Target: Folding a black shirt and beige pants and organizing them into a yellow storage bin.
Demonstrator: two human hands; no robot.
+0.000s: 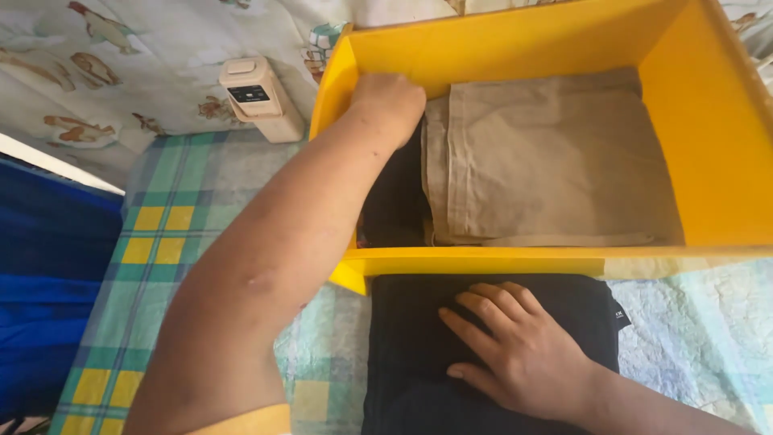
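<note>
A yellow box point(515, 262) stands open in front of me on the bed. Inside it lies a folded beige garment point(555, 161), with a dark garment point(394, 201) squeezed in at its left. My left hand point(389, 101) reaches into the box's left side, fingers curled down onto the dark garment; whether it grips the cloth is hidden. My right hand point(515, 346) rests flat, fingers spread, on a folded black garment point(411, 338) lying just outside the box's near wall.
A checked green and yellow sheet point(169, 234) covers the bed. A small beige device point(258, 98) lies against printed fabric point(121, 56) at the back left. Blue cloth point(48, 274) hangs at the left edge.
</note>
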